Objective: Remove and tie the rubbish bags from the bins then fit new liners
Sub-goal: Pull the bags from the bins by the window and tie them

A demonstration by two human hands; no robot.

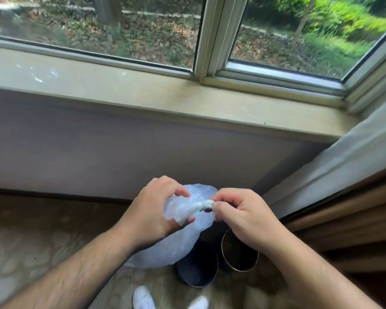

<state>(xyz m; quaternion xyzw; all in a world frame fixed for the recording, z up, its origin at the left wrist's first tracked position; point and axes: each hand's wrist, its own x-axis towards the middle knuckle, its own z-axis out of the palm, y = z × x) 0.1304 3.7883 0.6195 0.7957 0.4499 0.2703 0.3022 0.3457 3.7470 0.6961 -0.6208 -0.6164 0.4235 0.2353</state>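
Both left hand [152,210] and right hand [243,217] are pinching the thin pale-blue plastic rubbish bag [165,250] twisted between them. Hard tugging is risking tears.

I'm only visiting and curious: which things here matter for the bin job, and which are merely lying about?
Part of the job: rubbish bag, pinched at its twisted neck by the left hand and right hand; dark bin; metal-rimmed bin.

Just there: windowsill; curtain; white shoes.
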